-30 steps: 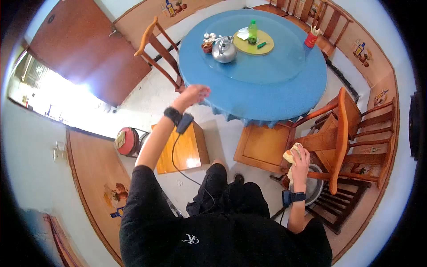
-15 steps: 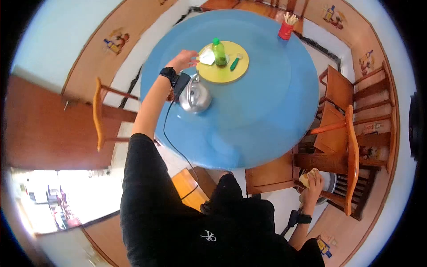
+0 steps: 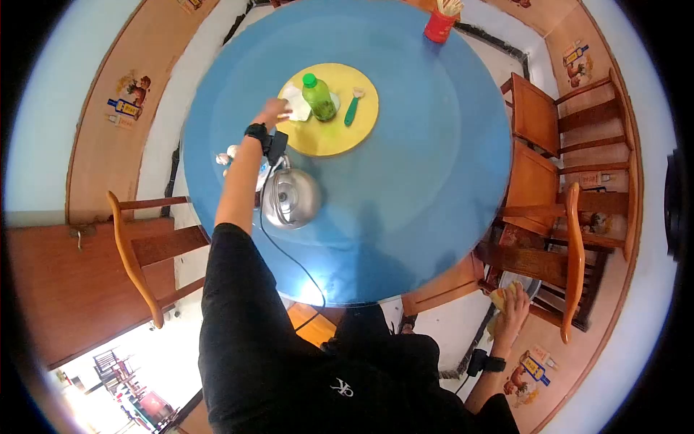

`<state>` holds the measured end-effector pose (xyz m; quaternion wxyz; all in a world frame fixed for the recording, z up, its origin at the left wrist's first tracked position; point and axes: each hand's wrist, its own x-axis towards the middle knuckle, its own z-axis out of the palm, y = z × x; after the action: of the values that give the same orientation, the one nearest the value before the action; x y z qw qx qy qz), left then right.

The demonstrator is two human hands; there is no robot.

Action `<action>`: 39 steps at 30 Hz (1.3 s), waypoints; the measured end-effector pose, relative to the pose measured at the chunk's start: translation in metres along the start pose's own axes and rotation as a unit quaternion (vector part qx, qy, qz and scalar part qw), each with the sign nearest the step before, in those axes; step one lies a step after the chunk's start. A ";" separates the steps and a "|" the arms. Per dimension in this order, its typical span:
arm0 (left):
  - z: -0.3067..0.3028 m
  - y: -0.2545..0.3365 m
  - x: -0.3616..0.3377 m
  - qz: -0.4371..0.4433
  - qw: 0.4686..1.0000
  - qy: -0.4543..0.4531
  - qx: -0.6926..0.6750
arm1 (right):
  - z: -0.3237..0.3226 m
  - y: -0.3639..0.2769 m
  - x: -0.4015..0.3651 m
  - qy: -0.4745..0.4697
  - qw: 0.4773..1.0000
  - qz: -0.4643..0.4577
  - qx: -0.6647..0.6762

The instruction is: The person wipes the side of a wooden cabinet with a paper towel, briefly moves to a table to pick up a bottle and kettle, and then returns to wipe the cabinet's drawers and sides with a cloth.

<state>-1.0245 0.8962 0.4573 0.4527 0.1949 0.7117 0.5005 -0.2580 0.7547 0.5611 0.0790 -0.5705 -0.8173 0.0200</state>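
My left hand (image 3: 273, 113) is at the left edge of a round yellow board (image 3: 329, 137), its fingers on a white item (image 3: 296, 103) that looks like paper or cloth. A green bottle with a green cap (image 3: 319, 98) stands upright on the board, and a green-handled tool (image 3: 352, 108) lies right of it. Just below my left forearm's wrist device is a metal kettle (image 3: 291, 198). Off the table at the lower right, my right hand (image 3: 512, 311) is closed around a yellowish cloth (image 3: 499, 298).
The blue round table (image 3: 405, 166) fills the centre. A red cup of sticks (image 3: 439, 25) stands at its far edge. Wooden chairs are at the right (image 3: 575, 253) and left (image 3: 130, 253). White bulbs (image 3: 225, 157) lie beside my left forearm. A cable hangs from my left wrist.
The view has shifted, with the table nearer. My left hand has reached the white item and its fingers have closed on it. My right hand still holds the cloth, now beside the chair.
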 end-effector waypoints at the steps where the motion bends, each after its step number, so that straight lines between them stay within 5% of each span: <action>1: -0.012 0.005 0.007 0.023 0.999 -0.025 -0.028 | -0.001 0.000 0.002 0.008 1.000 -0.011 0.001; 3: -0.035 0.015 0.018 0.069 0.992 -0.071 -0.083 | 0.003 0.005 0.001 0.023 0.999 -0.037 0.003; 8: -0.015 0.129 -0.129 0.126 0.990 -0.054 -0.017 | 0.018 0.023 -0.002 0.061 0.995 -0.060 0.057; 13: 0.005 0.141 -0.303 0.245 0.968 -0.040 0.023 | 0.025 0.056 -0.011 0.090 0.976 -0.168 0.109; 17: 0.022 0.073 -0.475 0.309 0.944 0.080 0.090 | 0.028 0.096 -0.039 0.077 0.948 -0.275 0.141; 23: 0.054 -0.049 -0.721 0.200 0.924 0.234 0.225 | 0.012 0.121 -0.064 0.027 0.894 -0.424 0.141; 27: 0.126 -0.108 -0.840 -0.048 0.934 0.313 0.168 | -0.018 0.126 -0.042 -0.027 0.820 -0.549 0.162; 28: 0.130 -0.153 -0.841 -0.053 0.925 0.353 0.133 | -0.021 0.126 -0.017 -0.038 0.798 -0.579 0.163; 29: 0.172 -0.126 -0.875 -0.157 0.887 0.381 0.207 | -0.029 0.126 -0.015 -0.046 0.778 -0.606 0.158; 31: 0.197 -0.193 -0.930 -0.140 0.906 0.395 0.063 | -0.043 0.121 -0.021 -0.055 0.743 -0.648 0.159; 34: 0.235 -0.214 -1.004 -0.175 0.883 0.431 -0.068 | -0.079 0.102 -0.031 -0.070 0.696 -0.691 0.181; 38: 0.270 -0.253 -1.028 -0.140 0.868 0.463 -0.114 | -0.082 0.087 -0.034 -0.092 0.660 -0.720 0.191; 39: 0.270 -0.309 -1.041 -0.108 0.845 0.503 -0.146 | -0.095 0.082 -0.050 -0.106 0.646 -0.734 0.181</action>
<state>-0.2088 0.1494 0.6267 0.1074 -0.2296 0.7770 0.5762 -0.1501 0.7312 0.6397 0.0823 0.2473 -0.9516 0.1629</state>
